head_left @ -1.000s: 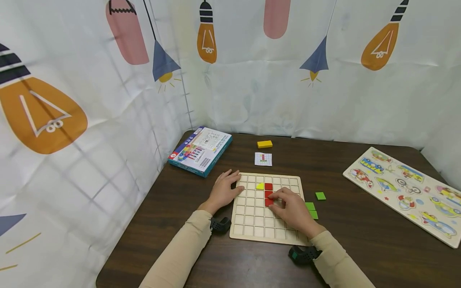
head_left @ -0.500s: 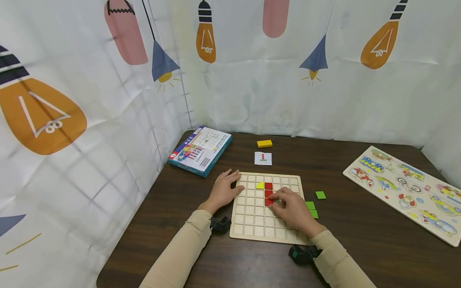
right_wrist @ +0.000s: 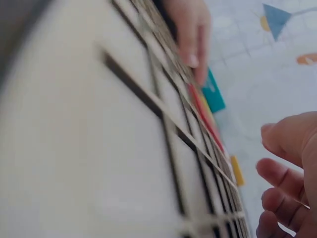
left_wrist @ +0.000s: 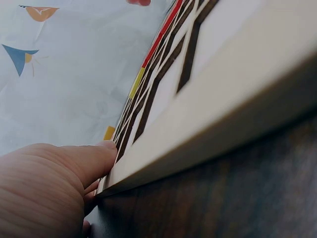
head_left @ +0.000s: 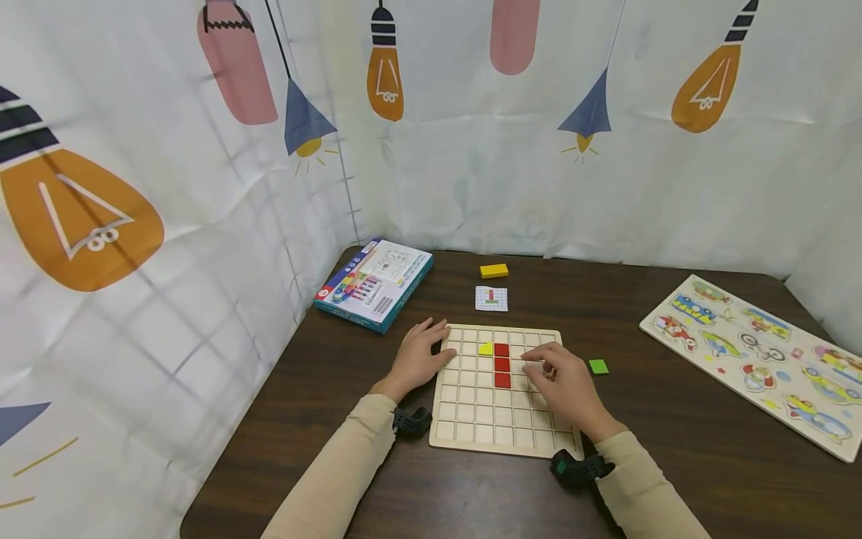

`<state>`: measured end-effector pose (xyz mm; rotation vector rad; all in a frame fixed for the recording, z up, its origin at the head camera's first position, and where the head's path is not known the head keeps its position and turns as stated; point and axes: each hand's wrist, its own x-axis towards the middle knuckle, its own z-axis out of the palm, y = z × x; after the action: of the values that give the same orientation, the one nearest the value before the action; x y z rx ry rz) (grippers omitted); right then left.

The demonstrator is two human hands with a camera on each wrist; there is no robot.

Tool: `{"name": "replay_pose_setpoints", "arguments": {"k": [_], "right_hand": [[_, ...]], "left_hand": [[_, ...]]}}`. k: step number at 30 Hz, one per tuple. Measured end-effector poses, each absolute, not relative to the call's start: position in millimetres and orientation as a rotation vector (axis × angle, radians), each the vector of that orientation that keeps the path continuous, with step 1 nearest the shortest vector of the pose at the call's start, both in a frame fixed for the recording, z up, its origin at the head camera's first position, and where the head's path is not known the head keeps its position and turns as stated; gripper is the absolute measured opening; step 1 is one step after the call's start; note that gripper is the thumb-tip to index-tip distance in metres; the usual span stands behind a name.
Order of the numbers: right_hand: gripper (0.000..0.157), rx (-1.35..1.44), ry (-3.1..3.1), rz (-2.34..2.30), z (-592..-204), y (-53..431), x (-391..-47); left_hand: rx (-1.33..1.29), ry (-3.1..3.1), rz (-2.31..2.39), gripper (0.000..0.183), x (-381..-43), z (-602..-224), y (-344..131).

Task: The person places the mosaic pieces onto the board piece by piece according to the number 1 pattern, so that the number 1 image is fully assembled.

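A square wooden grid board [head_left: 465, 415] lies on the dark table. My left hand [head_left: 419, 358] rests at its left edge with fingers spread; in the left wrist view the thumb [left_wrist: 94, 159] touches the rim. Three red square tiles [head_left: 502, 364] fill a column of cells, with a small yellow piece [head_left: 485, 349] left of the top one. Over the board's right part, just right of the red tiles, is my right hand [head_left: 566, 385]. Its fingers are loosely bent, and the right wrist view shows nothing between thumb [right_wrist: 290, 136] and fingers.
One green tile [head_left: 598, 367] lies right of the board. Behind the board are a small printed grid card [head_left: 491, 299] and a yellow block [head_left: 494, 271]. A flat game box [head_left: 373, 284] stands back left, and a picture puzzle board [head_left: 754, 359] lies along the right.
My right hand has let go of the lowest red tile and moved right, uncovering the red column. It now hides two green tiles by the board's right edge. My left hand stays put.
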<state>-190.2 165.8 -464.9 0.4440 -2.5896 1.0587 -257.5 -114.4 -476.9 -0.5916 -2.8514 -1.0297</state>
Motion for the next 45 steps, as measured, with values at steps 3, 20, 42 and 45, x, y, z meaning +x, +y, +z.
{"name": "replay_pose_setpoints", "arguments": {"k": [3, 20, 42, 45], "right_hand": [[0.017, 0.421, -2.572, 1.042, -464, 177, -192], [0.021, 0.227, -2.519, 0.882, -467, 242, -196], [0.033, 0.141, -2.807, 0.879, -467, 275, -193], [0.032, 0.181, -2.851, 0.853, -465, 274, -193]], "left_hand": [[-0.584, -2.858, -1.027, 0.053, -257, -477, -114], [-0.557, -2.883, -1.023, 0.054, -259, -480, -115], [-0.561, -2.879, -1.009, 0.054, -259, -481, -114], [-0.558, -2.875, -1.015, 0.053, -259, -481, -114]]}}
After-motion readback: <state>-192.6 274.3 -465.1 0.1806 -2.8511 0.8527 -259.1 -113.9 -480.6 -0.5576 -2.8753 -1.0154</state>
